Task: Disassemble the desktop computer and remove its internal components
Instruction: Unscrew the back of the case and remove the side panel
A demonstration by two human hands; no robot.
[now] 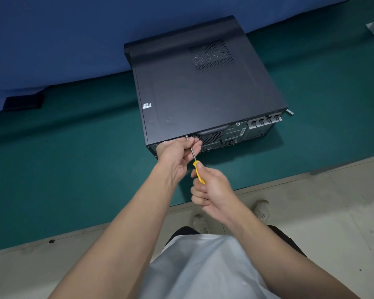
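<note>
White shirt (203, 266) nearest, both forearms reaching out from it. Right hand (212, 188) is fisted round the yellow screwdriver (198, 169) handle. Left hand (177, 154) pinches the shaft, tip at a rear-panel screw (186, 137). Desktop computer (203, 87) lies flat on the green mat (73, 158), cover on, nothing out. Judged: first step, nearly all remaining.

The single camera rides on the person's head as they stand at the near edge of the green-covered table (73, 169), and it looks forward and steeply down. The lens is wide: the frame runs from the blue backdrop (73, 39) at the top to the person's shoes (260, 209) on the floor (333, 201) at the bottom. The desktop computer (203, 93) sits near, mid-frame, rear panel (235, 132) toward the lens, with the left hand (175, 156) and right hand (212, 188) on the screwdriver (198, 169) just below centre.
</note>
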